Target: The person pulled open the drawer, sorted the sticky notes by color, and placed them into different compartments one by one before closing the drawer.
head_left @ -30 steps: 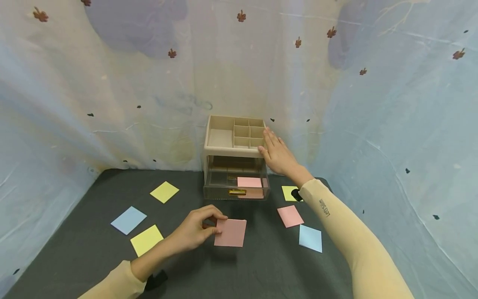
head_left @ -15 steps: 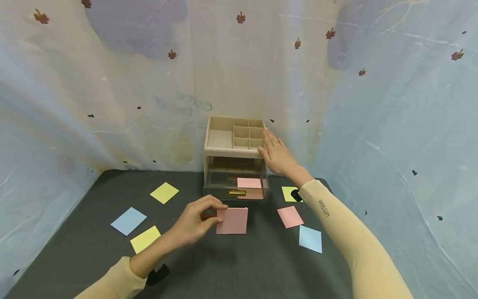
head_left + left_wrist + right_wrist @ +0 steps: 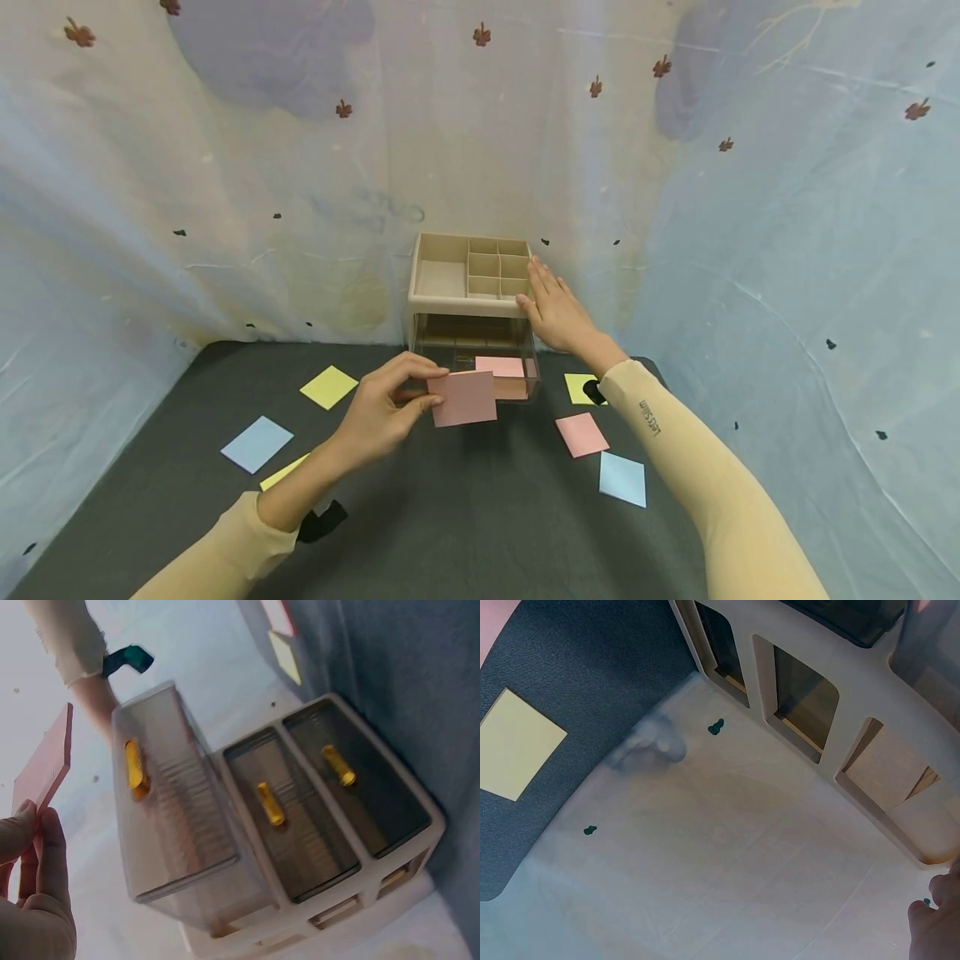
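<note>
While my left hand (image 3: 384, 410) pinches a pink note pad (image 3: 464, 399) just below frame center, my right hand (image 3: 558, 313), straight-fingered, touches the drawer organizer (image 3: 465, 306); sleeve (image 3: 701, 467), lower right, reads "LetsSlim".

Tbl. (image 3: 510, 525): dark grey top, matte, bluish w/ fine grain in R wrist view; far corners rounded. Drawer unit (image 3: 468, 307) stands upright at far edge, approx. mid-width: beige frame, 3 clear-front drawers w/ gold handles, top one pulled out, lower 2 closed. L side of tbl., 3 sq. pads lying flat & apart: far-L yel. pad (image 3: 328, 387), turned cornerwise; L blue pad (image 3: 257, 444), nearer & further L; near-L yel. pad (image 3: 282, 474), mostly hidden. R side, 3 more in a rough line: R yel. pad (image 3: 576, 387) farthest, partly hidden; R pink pad (image 3: 582, 435) mid; R blue pad (image 3: 622, 479) nearest, corner v. close to pink's, can't tell if touching.
</note>
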`<action>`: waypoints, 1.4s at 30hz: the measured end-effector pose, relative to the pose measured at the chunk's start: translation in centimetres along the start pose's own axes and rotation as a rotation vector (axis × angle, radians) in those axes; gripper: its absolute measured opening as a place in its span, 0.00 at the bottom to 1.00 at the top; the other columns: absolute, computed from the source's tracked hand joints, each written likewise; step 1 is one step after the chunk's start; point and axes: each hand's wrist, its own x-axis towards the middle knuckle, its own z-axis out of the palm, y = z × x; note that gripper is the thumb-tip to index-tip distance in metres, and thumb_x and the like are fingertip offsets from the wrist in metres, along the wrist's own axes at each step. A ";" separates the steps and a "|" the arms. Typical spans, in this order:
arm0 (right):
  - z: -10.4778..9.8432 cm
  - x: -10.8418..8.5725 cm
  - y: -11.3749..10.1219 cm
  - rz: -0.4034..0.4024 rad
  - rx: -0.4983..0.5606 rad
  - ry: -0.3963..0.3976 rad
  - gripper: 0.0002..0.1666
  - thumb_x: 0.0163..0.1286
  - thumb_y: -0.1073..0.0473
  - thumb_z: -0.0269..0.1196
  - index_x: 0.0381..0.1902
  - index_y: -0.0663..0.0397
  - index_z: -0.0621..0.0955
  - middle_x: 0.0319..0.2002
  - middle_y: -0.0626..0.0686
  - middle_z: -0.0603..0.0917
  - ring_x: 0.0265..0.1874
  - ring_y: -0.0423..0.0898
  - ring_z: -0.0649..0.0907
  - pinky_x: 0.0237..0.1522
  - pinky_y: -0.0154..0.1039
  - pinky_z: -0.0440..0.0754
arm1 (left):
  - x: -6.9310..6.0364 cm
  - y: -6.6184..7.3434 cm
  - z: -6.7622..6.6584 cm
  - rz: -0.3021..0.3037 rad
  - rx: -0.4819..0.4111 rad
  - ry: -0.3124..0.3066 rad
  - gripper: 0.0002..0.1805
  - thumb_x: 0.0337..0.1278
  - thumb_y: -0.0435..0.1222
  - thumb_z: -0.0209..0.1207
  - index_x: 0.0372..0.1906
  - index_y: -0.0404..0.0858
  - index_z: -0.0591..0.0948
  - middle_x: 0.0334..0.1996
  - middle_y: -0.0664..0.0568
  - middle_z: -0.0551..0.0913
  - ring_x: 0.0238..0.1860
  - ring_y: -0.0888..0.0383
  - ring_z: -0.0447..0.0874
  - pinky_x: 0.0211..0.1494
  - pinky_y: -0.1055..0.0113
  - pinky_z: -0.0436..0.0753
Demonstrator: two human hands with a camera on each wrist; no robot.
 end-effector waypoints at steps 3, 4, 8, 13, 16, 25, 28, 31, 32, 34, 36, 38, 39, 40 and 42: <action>-0.1 0.0 -0.1 0.001 -0.001 -0.005 0.42 0.88 0.42 0.36 0.84 0.65 0.43 0.84 0.61 0.41 0.83 0.59 0.47 0.81 0.59 0.47 | 0.9 0.0 -0.4 0.023 -0.017 0.032 0.24 0.50 0.14 0.70 0.53 0.32 0.86 0.48 0.43 0.83 0.47 0.56 0.85 0.46 0.64 0.90; -0.1 0.0 -0.1 0.002 -0.002 -0.004 0.42 0.88 0.42 0.36 0.84 0.65 0.43 0.84 0.61 0.41 0.83 0.59 0.47 0.81 0.59 0.48 | 1.2 0.0 -0.5 0.024 -0.020 0.043 0.24 0.50 0.14 0.70 0.53 0.32 0.86 0.48 0.43 0.83 0.47 0.56 0.85 0.46 0.65 0.90; -0.1 -0.1 -0.1 0.002 0.000 -0.006 0.42 0.88 0.42 0.35 0.84 0.65 0.44 0.84 0.61 0.41 0.83 0.59 0.48 0.82 0.59 0.48 | 2.5 0.0 -1.1 0.007 -0.032 0.079 0.24 0.51 0.14 0.69 0.54 0.30 0.85 0.48 0.42 0.83 0.46 0.57 0.85 0.45 0.67 0.90; -0.2 -0.1 -0.2 -0.001 0.002 -0.007 0.42 0.88 0.43 0.35 0.83 0.66 0.44 0.84 0.62 0.41 0.83 0.60 0.48 0.81 0.60 0.48 | 4.2 0.1 -1.7 -0.009 -0.001 0.110 0.22 0.53 0.16 0.70 0.54 0.32 0.85 0.50 0.44 0.83 0.44 0.57 0.84 0.44 0.69 0.89; -0.2 -0.2 -0.3 -0.001 0.002 -0.010 0.42 0.88 0.43 0.35 0.83 0.66 0.44 0.84 0.62 0.41 0.83 0.60 0.48 0.81 0.60 0.47 | 5.1 0.1 -2.0 -0.007 0.036 0.102 0.22 0.54 0.18 0.70 0.55 0.33 0.85 0.50 0.44 0.83 0.44 0.55 0.84 0.44 0.70 0.89; -0.1 -0.1 -0.2 0.007 0.001 -0.016 0.42 0.88 0.42 0.35 0.84 0.64 0.42 0.84 0.60 0.40 0.83 0.59 0.47 0.82 0.58 0.47 | 7.0 -0.8 -2.9 -0.188 0.189 -0.038 0.21 0.60 0.22 0.69 0.56 0.40 0.85 0.47 0.51 0.82 0.44 0.57 0.84 0.48 0.62 0.89; -0.2 0.0 -0.2 0.008 0.001 -0.018 0.42 0.88 0.42 0.35 0.84 0.64 0.42 0.84 0.60 0.39 0.83 0.59 0.47 0.82 0.58 0.46 | 7.4 -1.1 -3.0 -0.239 0.227 -0.101 0.20 0.61 0.23 0.69 0.56 0.40 0.85 0.49 0.50 0.83 0.46 0.54 0.86 0.49 0.59 0.89; -0.1 0.0 0.0 0.007 -0.004 -0.015 0.42 0.88 0.42 0.35 0.84 0.64 0.42 0.84 0.60 0.39 0.83 0.59 0.47 0.82 0.58 0.46 | 7.7 -1.4 -3.0 -0.258 0.294 -0.173 0.20 0.62 0.23 0.69 0.57 0.39 0.84 0.51 0.48 0.83 0.47 0.51 0.86 0.47 0.57 0.89; -0.1 0.0 0.0 0.007 -0.005 -0.015 0.42 0.88 0.42 0.35 0.84 0.64 0.42 0.84 0.60 0.39 0.83 0.59 0.47 0.82 0.58 0.46 | 7.8 -1.6 -3.0 -0.261 0.316 -0.197 0.20 0.62 0.24 0.69 0.57 0.39 0.84 0.51 0.47 0.84 0.46 0.51 0.86 0.47 0.57 0.88; -0.1 0.0 0.1 0.008 -0.005 -0.012 0.42 0.88 0.41 0.35 0.84 0.64 0.42 0.85 0.60 0.39 0.83 0.59 0.47 0.82 0.58 0.47 | 8.0 -1.8 -3.0 -0.268 0.351 -0.242 0.20 0.61 0.25 0.70 0.57 0.39 0.84 0.51 0.47 0.84 0.45 0.51 0.86 0.45 0.57 0.87; -0.1 0.0 0.1 0.009 -0.005 -0.013 0.42 0.88 0.41 0.34 0.84 0.63 0.42 0.85 0.59 0.39 0.83 0.59 0.47 0.82 0.58 0.46 | 8.2 -2.0 -2.9 -0.278 0.369 -0.278 0.19 0.61 0.25 0.70 0.56 0.39 0.85 0.50 0.48 0.85 0.44 0.52 0.85 0.44 0.57 0.86; -0.1 0.0 0.1 0.009 -0.003 -0.013 0.42 0.87 0.41 0.35 0.84 0.63 0.42 0.85 0.59 0.39 0.83 0.59 0.47 0.82 0.58 0.47 | 8.3 -2.2 -2.8 -0.289 0.374 -0.305 0.19 0.61 0.25 0.70 0.56 0.38 0.85 0.50 0.47 0.85 0.43 0.53 0.85 0.45 0.58 0.85; -0.1 0.0 0.1 0.008 -0.001 -0.015 0.42 0.87 0.41 0.35 0.84 0.63 0.42 0.85 0.59 0.39 0.83 0.59 0.47 0.82 0.58 0.46 | 8.3 -2.2 -2.7 -0.297 0.373 -0.317 0.18 0.61 0.25 0.70 0.56 0.38 0.85 0.50 0.47 0.85 0.43 0.53 0.85 0.45 0.58 0.85; -0.1 0.0 0.1 0.007 -0.001 -0.015 0.42 0.87 0.41 0.35 0.84 0.63 0.42 0.85 0.59 0.40 0.83 0.59 0.47 0.82 0.58 0.47 | 8.4 -2.2 -2.7 -0.306 0.370 -0.328 0.18 0.61 0.25 0.70 0.55 0.37 0.85 0.49 0.47 0.85 0.43 0.53 0.85 0.45 0.58 0.85; -0.1 0.0 0.0 0.007 0.000 -0.016 0.43 0.87 0.41 0.35 0.84 0.63 0.43 0.85 0.60 0.40 0.83 0.59 0.47 0.82 0.58 0.47 | 8.4 -2.3 -2.6 -0.325 0.368 -0.352 0.18 0.62 0.25 0.70 0.56 0.37 0.85 0.49 0.47 0.86 0.44 0.53 0.86 0.45 0.58 0.86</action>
